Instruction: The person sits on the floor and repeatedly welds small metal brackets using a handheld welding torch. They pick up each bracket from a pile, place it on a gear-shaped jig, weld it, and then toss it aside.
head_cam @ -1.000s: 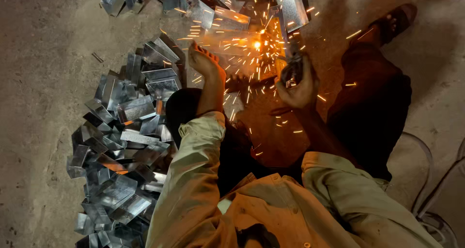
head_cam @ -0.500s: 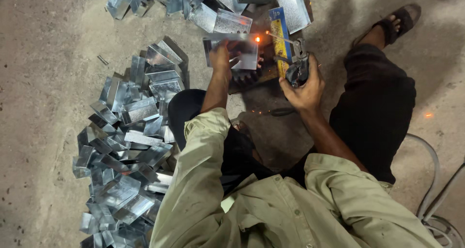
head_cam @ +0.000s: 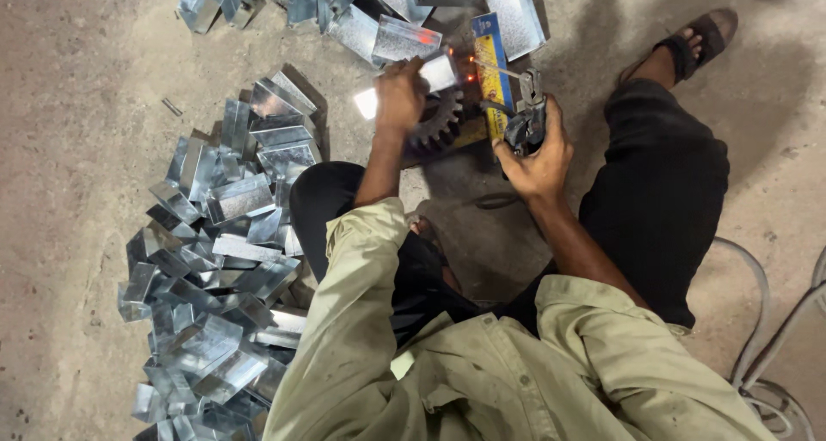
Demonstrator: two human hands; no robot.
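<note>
concrete floor (head_cam: 77,105) lay under a seated person | left hand (head_cam: 400,92) pressed a metal piece (head_cam: 434,75) on a gear (head_cam: 439,123), fingers clamped | right hand (head_cam: 538,153) gripped a welding holder (head_cam: 527,118), rod tip glowed at the piece | step: welding; next needed a steady tip | piles (head_cam: 215,269) sat nearby

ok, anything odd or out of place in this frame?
Yes. The left hand presses a small metal piece bare-handed right beside glowing sparks from the electrode holder in the right hand. No gloves. Cut metal pieces lie in a loose heap on the floor; a sandalled foot sits close by.
</note>
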